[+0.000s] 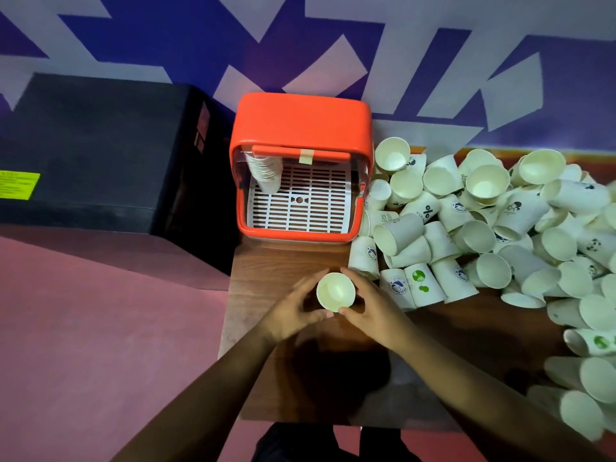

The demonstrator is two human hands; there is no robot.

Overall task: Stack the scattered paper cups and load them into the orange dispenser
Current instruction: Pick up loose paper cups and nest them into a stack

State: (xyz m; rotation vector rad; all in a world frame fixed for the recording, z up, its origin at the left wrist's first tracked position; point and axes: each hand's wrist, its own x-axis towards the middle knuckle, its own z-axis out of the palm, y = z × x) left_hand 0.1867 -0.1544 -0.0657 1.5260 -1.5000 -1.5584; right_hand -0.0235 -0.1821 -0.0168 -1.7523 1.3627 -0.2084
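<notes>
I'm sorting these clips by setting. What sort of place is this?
Likely an office pantry or break corner, though unsure: a wooden table against a purple patterned wall, an orange dispenser holding a cup stack, and a heap of loose paper cups.

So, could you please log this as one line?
left hand, right hand grip cup | dispenser open, stack inside | loose cups right

Dim violet-tinted light, soft shadows, wide-angle bending, blurred edges
</notes>
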